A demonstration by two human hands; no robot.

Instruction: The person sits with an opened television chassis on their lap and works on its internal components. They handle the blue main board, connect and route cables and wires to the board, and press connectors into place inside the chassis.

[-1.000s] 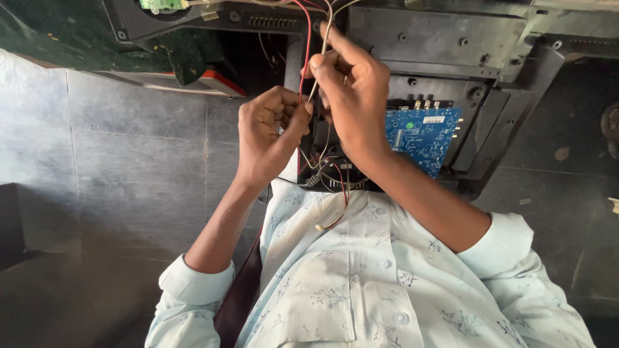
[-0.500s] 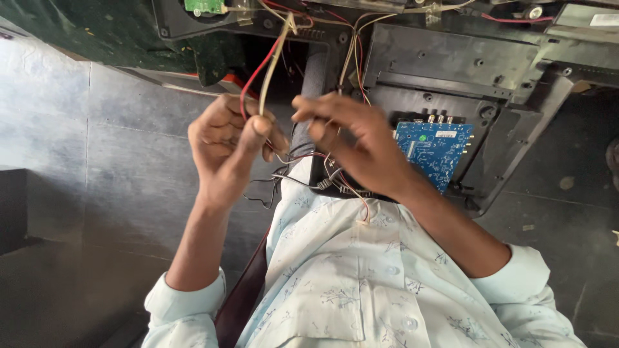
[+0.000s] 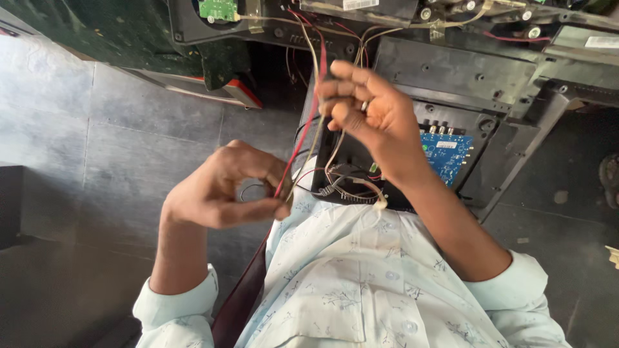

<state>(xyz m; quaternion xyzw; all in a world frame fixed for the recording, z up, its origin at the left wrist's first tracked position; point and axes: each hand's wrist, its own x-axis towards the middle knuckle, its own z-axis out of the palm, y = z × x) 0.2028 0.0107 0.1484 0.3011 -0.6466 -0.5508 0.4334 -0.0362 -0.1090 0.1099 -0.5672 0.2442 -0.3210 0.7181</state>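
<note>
While pinched by both hands (image 3: 222, 190), wires (image 3: 303, 142).

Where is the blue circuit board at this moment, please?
In the head view, the blue circuit board sits right of centre inside the open black chassis, just beyond the right hand holding the wires.

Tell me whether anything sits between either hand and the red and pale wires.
Nothing visible does. The left hand already pinches the red and pale wires at their lower end, and the right hand grips them higher up. The blue circuit board lies off to the side.
</note>
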